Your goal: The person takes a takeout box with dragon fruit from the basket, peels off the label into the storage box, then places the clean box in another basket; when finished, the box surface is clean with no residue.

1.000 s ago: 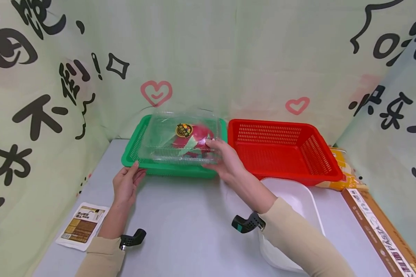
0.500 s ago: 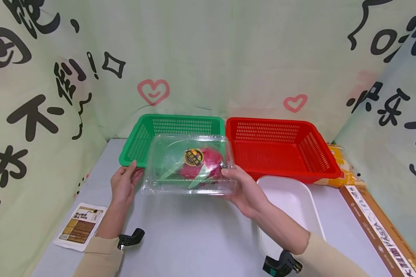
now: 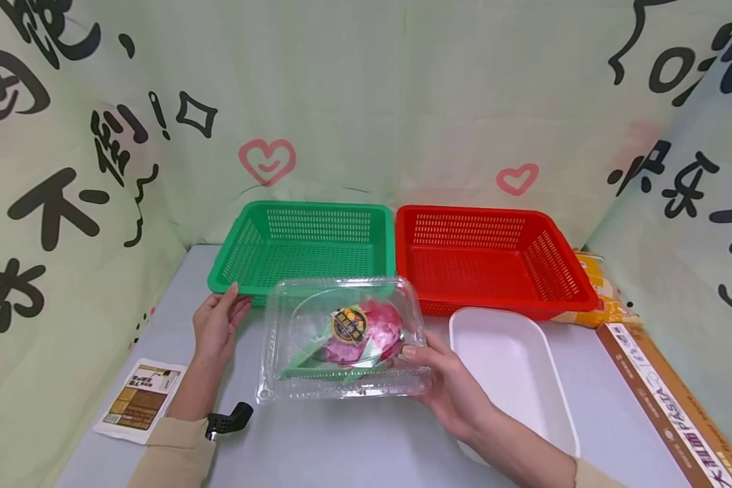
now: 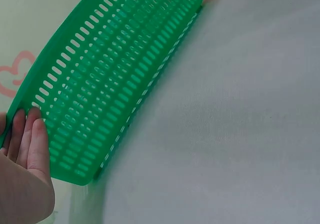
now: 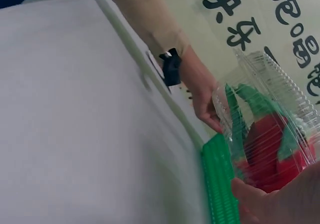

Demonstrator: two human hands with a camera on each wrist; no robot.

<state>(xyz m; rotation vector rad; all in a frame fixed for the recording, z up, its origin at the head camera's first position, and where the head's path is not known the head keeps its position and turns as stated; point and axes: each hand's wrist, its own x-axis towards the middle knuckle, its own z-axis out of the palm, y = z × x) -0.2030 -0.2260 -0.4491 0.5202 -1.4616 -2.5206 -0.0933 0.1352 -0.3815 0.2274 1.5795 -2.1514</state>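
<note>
My right hand grips the right side of a clear plastic clamshell box, raised over the table in front of the baskets. Inside lies a pink-red fruit with green leafy tips, seemingly a dragon fruit; a round black-and-gold sticker is on the lid. The right wrist view shows the fruit through the ribbed plastic, with the thumb along the box's edge. My left hand pinches the front left rim of a green perforated basket. In the left wrist view, fingers lie against the basket's outer wall.
A red basket stands right of the green one, a yellow bag partly behind it. A white tray lies in front. Along the right edge is a long brown pasta box; a white-and-brown pouch lies at left.
My right hand has lifted the clear box out from over the green basket and brought it nearer and slightly right. The left hand has stayed on the basket's rim.
</note>
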